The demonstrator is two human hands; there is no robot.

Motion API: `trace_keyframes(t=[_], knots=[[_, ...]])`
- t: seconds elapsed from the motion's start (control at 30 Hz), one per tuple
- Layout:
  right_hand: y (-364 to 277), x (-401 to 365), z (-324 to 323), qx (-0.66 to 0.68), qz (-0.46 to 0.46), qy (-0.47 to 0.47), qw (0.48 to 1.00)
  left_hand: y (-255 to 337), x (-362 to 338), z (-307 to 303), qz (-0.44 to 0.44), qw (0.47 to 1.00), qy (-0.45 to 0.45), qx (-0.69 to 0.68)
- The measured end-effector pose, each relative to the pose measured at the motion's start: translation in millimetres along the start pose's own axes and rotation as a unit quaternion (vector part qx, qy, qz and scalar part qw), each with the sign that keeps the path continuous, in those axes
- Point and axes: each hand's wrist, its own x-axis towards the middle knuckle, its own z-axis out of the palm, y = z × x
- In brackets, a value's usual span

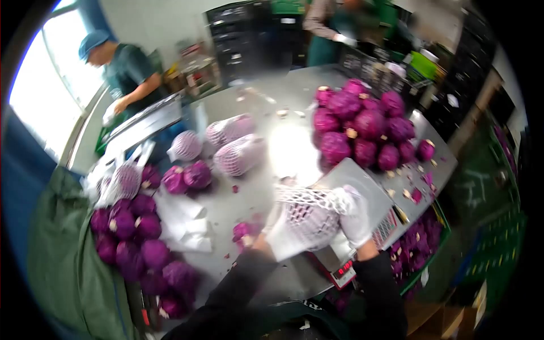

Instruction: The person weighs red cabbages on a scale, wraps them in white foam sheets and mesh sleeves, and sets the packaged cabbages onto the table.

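Note:
Between my gloved hands, in front of me, is a red cabbage in a white foam net sleeve. From the left, my left hand is closed around its side. On the other side my right hand grips the bunched edge of the net against the cabbage. Blur hides the exact finger positions. Partly behind and below my right hand is a scale with a metal plate and a lit red display. Some purple leaf scraps lie beside my left hand.
A pile of bare red cabbages stands at the back right, another pile at the left. Netted cabbages lie beyond my left hand, near white sheets. A crate of purple leaves sits below the right edge. Two co-workers stand beyond.

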Motion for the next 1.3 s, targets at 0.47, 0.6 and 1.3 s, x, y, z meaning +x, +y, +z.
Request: trace_keyframes(t=[0.47,0.6,1.3], knots=[[36.7,44.3,135.4,0.428,0.516,-0.197,0.716,65.4,-100.2,-60.9,0.005,0.851,0.245,-0.464],[17.5,40.7,182.7,0.249,0.461,-0.239,0.818,101.1,-108.1,-143.6,0.087,0.900,0.389,-0.177],[-11.4,-53.8,189.0,-0.235,0.083,-0.413,0.876,178.5,-17.7,-485.3,-0.075,0.546,0.505,0.664]])
